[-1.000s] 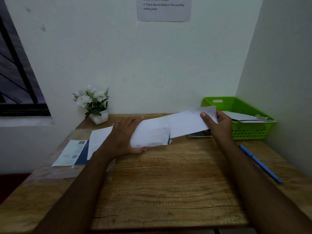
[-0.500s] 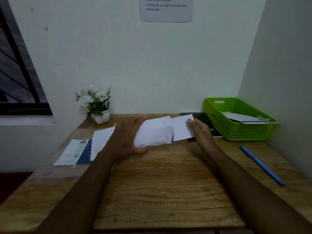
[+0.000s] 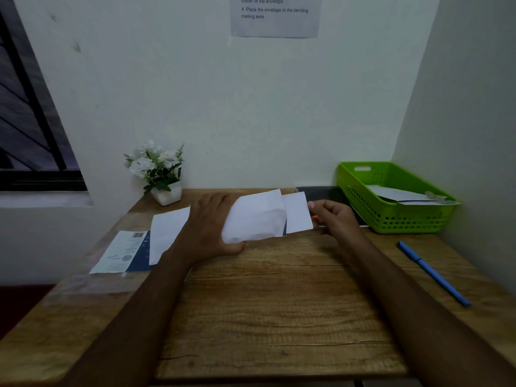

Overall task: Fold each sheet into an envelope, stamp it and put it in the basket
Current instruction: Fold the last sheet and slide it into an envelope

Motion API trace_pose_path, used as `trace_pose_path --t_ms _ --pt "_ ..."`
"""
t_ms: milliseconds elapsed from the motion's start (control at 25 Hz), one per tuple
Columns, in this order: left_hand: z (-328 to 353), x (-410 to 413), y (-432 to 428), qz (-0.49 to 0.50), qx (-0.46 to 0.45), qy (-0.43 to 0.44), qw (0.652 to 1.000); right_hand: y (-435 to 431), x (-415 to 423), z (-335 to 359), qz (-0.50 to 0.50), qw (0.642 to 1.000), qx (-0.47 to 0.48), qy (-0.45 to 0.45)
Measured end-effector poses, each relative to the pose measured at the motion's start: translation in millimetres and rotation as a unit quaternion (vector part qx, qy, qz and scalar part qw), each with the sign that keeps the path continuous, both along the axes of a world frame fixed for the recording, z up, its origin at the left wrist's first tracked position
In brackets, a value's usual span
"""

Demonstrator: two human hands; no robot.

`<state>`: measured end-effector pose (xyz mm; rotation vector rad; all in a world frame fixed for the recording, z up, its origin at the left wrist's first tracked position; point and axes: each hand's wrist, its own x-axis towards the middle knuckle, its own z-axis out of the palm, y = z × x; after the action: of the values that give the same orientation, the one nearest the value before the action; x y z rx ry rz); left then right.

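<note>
Above the middle of the desk (image 3: pixel 279 303), we are gripping the envelope (image 3: pixel 257 219) in our left hand (image 3: pixel 206 230), fingers curled round its end. Our right hand (image 3: pixel 333 216) is pinching the folded sheet (image 3: pixel 297 212), half inside, by its free edge. Light, limp paper is likely creasing easily, so we are favouring edge holds. The basket (image 3: pixel 391 222) is sitting at the far right corner.

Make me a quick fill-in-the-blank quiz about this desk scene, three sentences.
The plastic basket is coloured ___. The pen lies to the ___ of the right hand. The left hand grips a white ___ while the right hand pinches the folded sheet.
Missing words: green; right; envelope.
</note>
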<state>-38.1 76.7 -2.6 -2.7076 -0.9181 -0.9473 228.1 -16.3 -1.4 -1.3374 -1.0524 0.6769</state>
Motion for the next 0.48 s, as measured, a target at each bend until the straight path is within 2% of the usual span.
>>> trace_pose_path --t_ms 480 --pt "-1.4 21.1 -17.3 -0.024 0.04 0.059 0.997 4.5 -22.5 -10.8 0.029 0.996 -0.012 -0.08"
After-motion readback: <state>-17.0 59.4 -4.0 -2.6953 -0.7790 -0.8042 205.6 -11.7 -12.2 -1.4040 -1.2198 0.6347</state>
